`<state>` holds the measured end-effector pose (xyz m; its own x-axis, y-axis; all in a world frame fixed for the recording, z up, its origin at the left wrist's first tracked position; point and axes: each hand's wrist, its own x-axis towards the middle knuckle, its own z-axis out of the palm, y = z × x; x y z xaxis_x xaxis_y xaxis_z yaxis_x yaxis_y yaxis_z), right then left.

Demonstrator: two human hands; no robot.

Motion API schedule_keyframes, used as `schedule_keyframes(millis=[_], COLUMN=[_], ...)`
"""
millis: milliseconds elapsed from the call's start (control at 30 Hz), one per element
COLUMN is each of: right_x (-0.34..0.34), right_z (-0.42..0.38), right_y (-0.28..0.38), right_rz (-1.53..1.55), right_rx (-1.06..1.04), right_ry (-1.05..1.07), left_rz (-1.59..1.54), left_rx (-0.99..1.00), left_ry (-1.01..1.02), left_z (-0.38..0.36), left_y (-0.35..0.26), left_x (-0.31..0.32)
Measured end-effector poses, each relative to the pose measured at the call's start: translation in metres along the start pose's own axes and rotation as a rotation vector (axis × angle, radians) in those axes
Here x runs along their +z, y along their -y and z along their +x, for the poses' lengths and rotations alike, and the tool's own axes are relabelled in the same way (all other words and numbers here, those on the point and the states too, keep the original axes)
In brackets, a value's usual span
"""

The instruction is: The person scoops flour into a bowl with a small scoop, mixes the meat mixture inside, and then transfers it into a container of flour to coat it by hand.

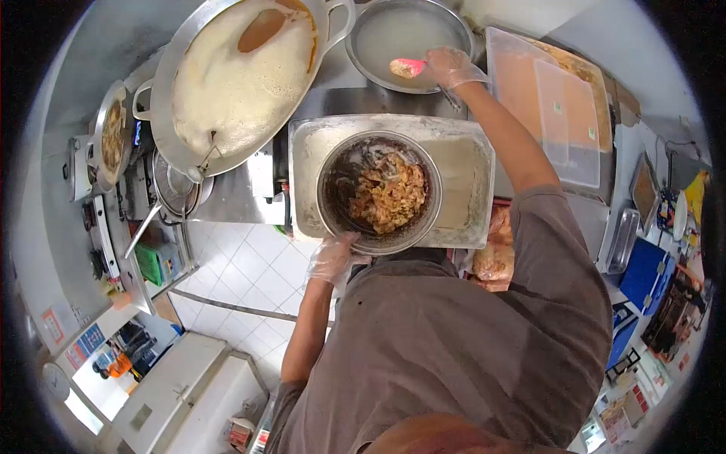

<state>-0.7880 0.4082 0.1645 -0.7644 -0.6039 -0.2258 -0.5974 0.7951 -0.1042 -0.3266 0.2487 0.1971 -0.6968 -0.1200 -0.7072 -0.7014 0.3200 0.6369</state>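
My left hand point(330, 259), in a clear plastic glove, is closed on the near-left rim of a round metal bowl point(432, 227). Inside that bowl lies a heap of raw, marinated-looking meat pieces point(389, 195) with pale powder or batter at the far side. The bowl stands on a rectangular metal tray point(469, 193). My gloved right hand point(448, 66) is over the right part of a wide metal basin point(363, 64) holding something whitish. Its fingers are closed round a small pink scoop point(408, 68) with pale, lumpy stuff in it.
A big two-handled wok point(162, 125) of foamy, oily liquid stands at the upper left. Beside it hangs a strainer point(175, 181). Clear plastic lids or boxes point(560, 121) are at the right, and bagged meat point(495, 250) sits below the tray. Another pan point(112, 136) is far left.
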Motion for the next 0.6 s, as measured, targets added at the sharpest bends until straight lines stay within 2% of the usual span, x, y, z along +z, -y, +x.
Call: schedule_keyframes(millis=[100, 133, 200, 267, 333, 400, 433, 500, 533, 600], right_x=[0.029, 0.043, 0.063, 0.075, 0.083, 0.086, 0.086, 0.077, 0.072, 0.059], right_z=[0.025, 0.035, 0.057, 0.072, 0.083, 0.08, 0.08, 0.072, 0.067, 0.062], right_y=[-0.008, -0.014, -0.027, -0.041, -0.053, -0.064, -0.066, -0.064, -0.062, -0.057], right_rz=[0.034, 0.054, 0.118, 0.128, 0.091, 0.031, 0.001, 0.1, 0.15, 0.197], right_rx=[-0.017, -0.019, -0.034, -0.103, -0.228, -0.429, -0.529, -0.442, -0.398, -0.372], right_ry=[0.001, -0.005, 0.143, 0.25, 0.318, 0.262, 0.234, 0.239, 0.243, 0.263], left_rz=[-0.218, -0.173, -0.36, -0.827, -0.259, 0.022, 0.015, -0.041, -0.089, -0.163], left_rx=[-0.055, -0.044, -0.095, -0.2, 0.128, 0.282, 0.278, 0.204, 0.131, 0.029], left_ry=[-0.061, -0.086, -0.138, -0.189, -0.144, -0.145, -0.172, -0.181, -0.163, -0.139], left_z=[0.006, 0.004, -0.005, -0.016, 0.001, 0.005, 0.005, 0.002, -0.006, 0.0], left_y=[0.027, 0.023, -0.001, -0.04, 0.018, 0.026, 0.025, 0.012, -0.017, -0.022], left_x=[0.013, 0.014, 0.013, 0.01, 0.017, 0.018, 0.019, 0.02, 0.014, 0.013])
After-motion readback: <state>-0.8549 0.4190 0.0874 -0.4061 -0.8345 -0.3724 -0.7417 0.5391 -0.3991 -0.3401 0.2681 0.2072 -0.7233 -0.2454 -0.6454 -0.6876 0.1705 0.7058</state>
